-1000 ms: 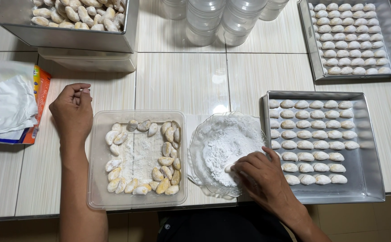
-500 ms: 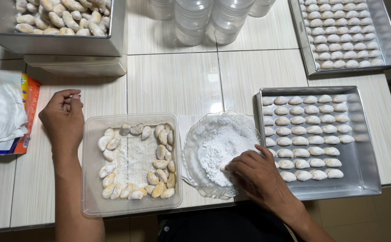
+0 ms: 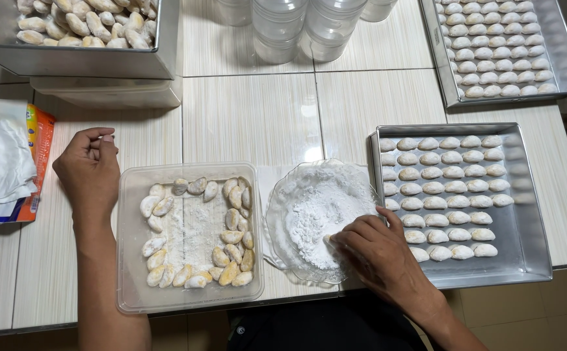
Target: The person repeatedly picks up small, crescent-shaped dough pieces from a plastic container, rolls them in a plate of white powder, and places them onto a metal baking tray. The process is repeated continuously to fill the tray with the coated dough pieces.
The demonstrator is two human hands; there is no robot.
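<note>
The right hand rests at the near right edge of the clear glass dish of white powder, its fingertips curled down into the powder and pinching a small pale pastry. A second ago it lay in almost the same spot; it has only nudged a little further into the dish. The left hand lies on the white tabletop, just left of the clear plastic container, fingers loosely curled with thumb and forefinger near each other; whether it holds anything, I cannot tell. It has stayed there throughout. The container holds powder-dusted crescent pastries ringed along its walls. Right of the dish, touching it, sits a metal tray with rows of pale pastries. The view has shifted slightly, so everything sits a touch further left than before.
</note>
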